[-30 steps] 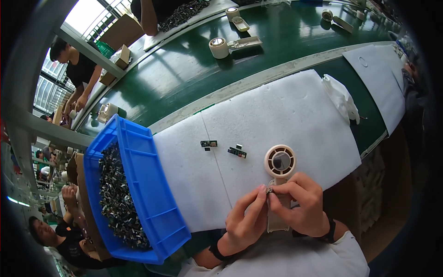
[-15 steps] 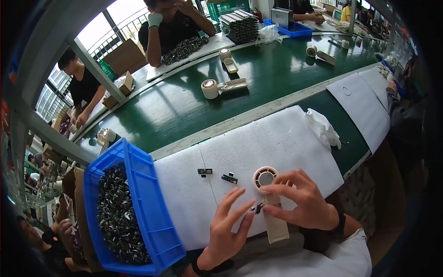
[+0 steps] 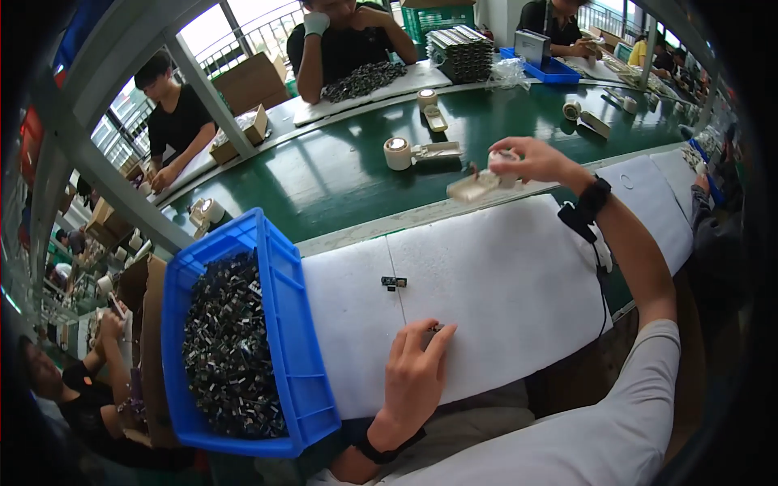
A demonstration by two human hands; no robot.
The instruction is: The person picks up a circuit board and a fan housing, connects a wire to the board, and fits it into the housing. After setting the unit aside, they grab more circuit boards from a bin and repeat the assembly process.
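Bench surroundings, worker's station.
Blue bin (image 3: 304, 356) of small dark parts at left; white foam mat (image 3: 502, 283) beside it; green conveyor belt (image 3: 340, 174) behind, carrying a tape roll (image 3: 397, 152); stacked trays (image 3: 460, 53) beyond.

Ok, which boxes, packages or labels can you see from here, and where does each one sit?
Cardboard box: far left past the green belt, brown, rectangular.
Small open carton: on the far bench, tan.
Blue bin: left on the white pad, full of small dark parts.
Green crate: top centre.
No screens or signs seen.
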